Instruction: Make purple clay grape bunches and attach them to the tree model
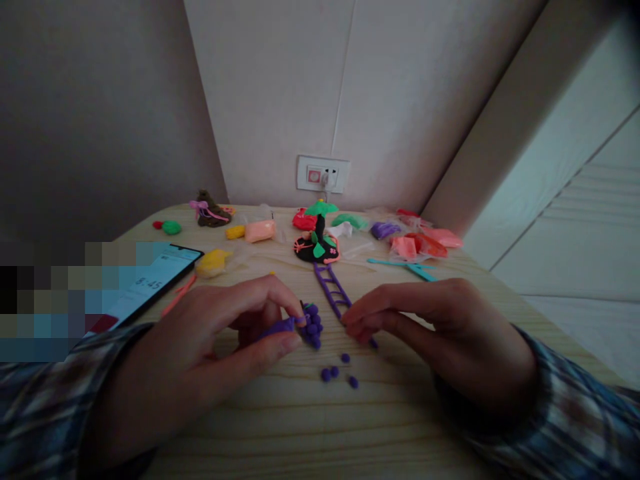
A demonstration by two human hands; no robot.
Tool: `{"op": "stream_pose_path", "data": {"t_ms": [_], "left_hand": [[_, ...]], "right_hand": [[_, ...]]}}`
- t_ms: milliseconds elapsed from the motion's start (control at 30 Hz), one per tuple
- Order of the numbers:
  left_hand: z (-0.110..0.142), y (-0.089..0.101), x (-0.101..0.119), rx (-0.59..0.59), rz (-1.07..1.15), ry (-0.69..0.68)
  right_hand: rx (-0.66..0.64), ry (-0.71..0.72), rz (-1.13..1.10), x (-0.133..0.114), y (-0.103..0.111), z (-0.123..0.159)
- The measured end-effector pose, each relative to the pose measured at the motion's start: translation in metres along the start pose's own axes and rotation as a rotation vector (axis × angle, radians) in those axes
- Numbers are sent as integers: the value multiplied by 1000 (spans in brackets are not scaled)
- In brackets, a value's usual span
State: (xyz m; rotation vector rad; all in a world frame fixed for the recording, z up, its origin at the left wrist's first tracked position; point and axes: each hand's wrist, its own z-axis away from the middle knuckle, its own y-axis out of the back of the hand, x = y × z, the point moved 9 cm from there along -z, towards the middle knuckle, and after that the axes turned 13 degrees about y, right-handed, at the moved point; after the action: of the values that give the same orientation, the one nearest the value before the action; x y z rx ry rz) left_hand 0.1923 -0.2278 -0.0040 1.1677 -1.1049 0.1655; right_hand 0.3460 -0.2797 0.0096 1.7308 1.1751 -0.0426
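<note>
Across the pale wooden table (280, 427), we count two hands. Our left hand (210, 340) pinches one purple lump (277, 328) between thumb and forefinger, the grip narrow. Our right hand (440, 327) has its fingertips drawn close together by the lower part of one purple ladder (329, 291); we cannot tell whether anything sits between them. Between the hands lies one cluster of purple balls (313, 328), just beside our left fingertips, and nearer to us are four loose purple balls (335, 371). Beyond, one black model (320, 232) with a green top stands at the ladder's far end. We also count two light-blue tools (421, 272) at right, one phone (153, 283) at left and one wall socket (323, 174) behind
</note>
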Motion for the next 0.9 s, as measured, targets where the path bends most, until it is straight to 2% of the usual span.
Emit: {"op": "stream_pose_path", "data": {"t_ms": [167,400,500,567,767,900], "left_hand": [[0,-1,1,-16,-40,14],[1,-1,4,-28,-47,18],[2,-2,3,-24,-56,18],[2,-1,2,-7,-54,-9],[3,0,-2,29,14,-219],[4,2,-1,62,5,-268]], "right_hand": [[19,17,65,-3,4,1],[-23,12,7,-2,-1,1],[-52,5,72,-1,-4,2],[-84,-13,100,-1,-7,2],[-182,-131,84,4,-14,5],[-257,-91,150,2,-18,4]]}}
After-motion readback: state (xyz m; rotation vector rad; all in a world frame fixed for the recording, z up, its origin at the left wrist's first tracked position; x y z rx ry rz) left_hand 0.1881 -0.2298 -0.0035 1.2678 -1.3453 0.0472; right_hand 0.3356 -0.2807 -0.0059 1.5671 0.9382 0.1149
